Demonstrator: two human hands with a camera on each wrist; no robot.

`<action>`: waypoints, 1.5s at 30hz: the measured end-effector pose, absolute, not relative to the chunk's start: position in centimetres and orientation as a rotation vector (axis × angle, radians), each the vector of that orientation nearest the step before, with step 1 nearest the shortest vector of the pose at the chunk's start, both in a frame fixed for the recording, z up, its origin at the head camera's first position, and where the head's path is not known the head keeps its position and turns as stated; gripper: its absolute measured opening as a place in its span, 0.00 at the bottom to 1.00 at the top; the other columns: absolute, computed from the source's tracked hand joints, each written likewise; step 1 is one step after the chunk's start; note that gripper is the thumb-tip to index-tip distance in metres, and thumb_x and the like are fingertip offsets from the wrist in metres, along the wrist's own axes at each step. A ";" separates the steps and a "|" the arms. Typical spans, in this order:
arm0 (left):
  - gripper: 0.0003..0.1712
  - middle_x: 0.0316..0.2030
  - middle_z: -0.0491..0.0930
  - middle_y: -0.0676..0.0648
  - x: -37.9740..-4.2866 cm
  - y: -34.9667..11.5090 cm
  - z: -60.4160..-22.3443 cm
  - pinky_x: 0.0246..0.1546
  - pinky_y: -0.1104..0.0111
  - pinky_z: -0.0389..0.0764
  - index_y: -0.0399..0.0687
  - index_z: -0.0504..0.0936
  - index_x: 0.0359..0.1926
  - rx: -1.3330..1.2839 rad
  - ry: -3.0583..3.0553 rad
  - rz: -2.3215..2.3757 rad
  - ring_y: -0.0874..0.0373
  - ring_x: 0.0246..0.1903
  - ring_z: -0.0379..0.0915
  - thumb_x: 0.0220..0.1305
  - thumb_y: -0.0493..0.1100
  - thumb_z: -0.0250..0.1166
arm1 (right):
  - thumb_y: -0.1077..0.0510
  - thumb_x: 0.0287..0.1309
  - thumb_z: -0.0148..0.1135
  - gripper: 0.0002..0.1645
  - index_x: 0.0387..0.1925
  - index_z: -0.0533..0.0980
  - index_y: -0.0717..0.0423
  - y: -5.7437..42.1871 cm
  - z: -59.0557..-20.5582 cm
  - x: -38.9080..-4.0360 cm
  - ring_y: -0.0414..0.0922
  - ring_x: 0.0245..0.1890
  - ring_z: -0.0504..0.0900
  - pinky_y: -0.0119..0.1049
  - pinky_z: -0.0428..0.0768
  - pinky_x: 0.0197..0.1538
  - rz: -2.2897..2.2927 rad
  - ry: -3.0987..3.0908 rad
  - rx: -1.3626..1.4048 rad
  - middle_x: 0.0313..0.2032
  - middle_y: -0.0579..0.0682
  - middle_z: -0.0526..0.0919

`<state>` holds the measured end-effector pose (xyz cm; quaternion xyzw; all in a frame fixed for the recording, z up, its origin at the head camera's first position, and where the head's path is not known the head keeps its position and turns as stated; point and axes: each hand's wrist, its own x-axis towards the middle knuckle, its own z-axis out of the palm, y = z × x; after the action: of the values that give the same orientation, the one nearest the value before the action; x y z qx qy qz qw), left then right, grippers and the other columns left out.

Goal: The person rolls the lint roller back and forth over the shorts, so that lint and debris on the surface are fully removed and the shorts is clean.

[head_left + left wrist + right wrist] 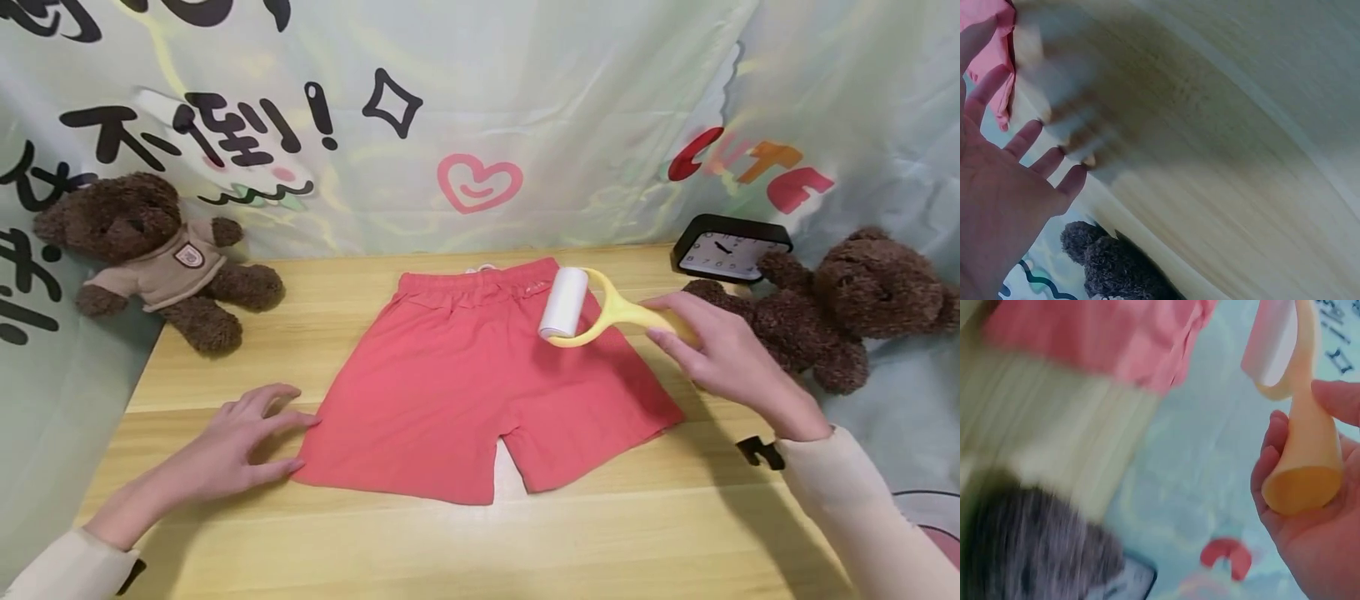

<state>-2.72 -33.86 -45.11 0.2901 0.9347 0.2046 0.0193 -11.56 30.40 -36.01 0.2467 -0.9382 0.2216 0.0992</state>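
A pair of red shorts [435, 383] lies spread on the wooden table [360, 550], waistband toward the back wall. My right hand [712, 346] grips the yellow handle of a lint roller [564, 302], whose white roll overlaps the upper right of the shorts in the head view. In the right wrist view, fingers and thumb wrap round the lint roller's handle [1310, 444]. At the lower left corner of the shorts, my left hand [232, 442] has its fingers spread, with fingertips right at the fabric's edge. The left wrist view shows that palm [1004, 194] holding nothing.
A brown teddy bear [168, 279] in a beige top sits at the back left. Another brown teddy bear [817, 308] leans at the right, beside a black-framed clock [731, 248]. A printed cloth [585, 108] hangs behind the table.
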 end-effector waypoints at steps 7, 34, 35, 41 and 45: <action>0.30 0.71 0.72 0.39 -2.4 -33.7 -45.4 0.54 0.26 0.66 0.68 0.88 0.65 0.900 2.901 0.635 0.33 0.67 0.67 0.62 0.55 0.83 | 0.56 0.74 0.69 0.20 0.64 0.82 0.46 25.5 -37.7 -10.4 0.41 0.33 0.75 0.44 0.74 0.38 0.776 -2.738 0.813 0.45 0.41 0.83; 0.59 0.80 0.59 0.33 -5.2 -33.1 -43.7 0.58 0.19 0.59 0.64 0.68 0.83 0.846 2.734 0.580 0.28 0.75 0.56 0.55 0.64 0.85 | 0.51 0.78 0.65 0.18 0.62 0.77 0.51 8.0 -42.7 -5.2 0.36 0.34 0.72 0.30 0.75 0.34 0.940 -2.715 1.343 0.42 0.39 0.77; 0.60 0.80 0.57 0.33 -5.3 -33.1 -43.7 0.58 0.19 0.58 0.64 0.67 0.84 0.849 2.722 0.579 0.27 0.76 0.54 0.54 0.64 0.85 | 0.51 0.78 0.65 0.18 0.62 0.77 0.50 7.5 -42.8 -5.0 0.36 0.35 0.73 0.30 0.75 0.35 0.928 -2.719 1.356 0.42 0.39 0.77; 0.63 0.83 0.52 0.33 -5.7 -33.0 -43.4 0.58 0.20 0.58 0.66 0.67 0.84 0.839 2.693 0.525 0.26 0.78 0.50 0.50 0.64 0.86 | 0.50 0.78 0.64 0.19 0.63 0.76 0.50 5.0 -42.9 -3.9 0.37 0.37 0.72 0.30 0.74 0.35 0.907 -2.752 1.388 0.42 0.40 0.76; 0.65 0.83 0.52 0.32 -5.7 -33.0 -43.3 0.58 0.20 0.59 0.63 0.67 0.84 0.836 2.688 0.503 0.26 0.78 0.50 0.45 0.60 0.87 | 0.49 0.79 0.64 0.18 0.62 0.76 0.50 3.7 -43.1 -3.3 0.36 0.37 0.72 0.28 0.72 0.33 0.832 -2.722 1.415 0.42 0.41 0.76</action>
<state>-5.68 -32.98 -43.30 0.2894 0.9307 0.1742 0.1405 -3.32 3.73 -43.08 0.4451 -0.8562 0.2619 -0.0185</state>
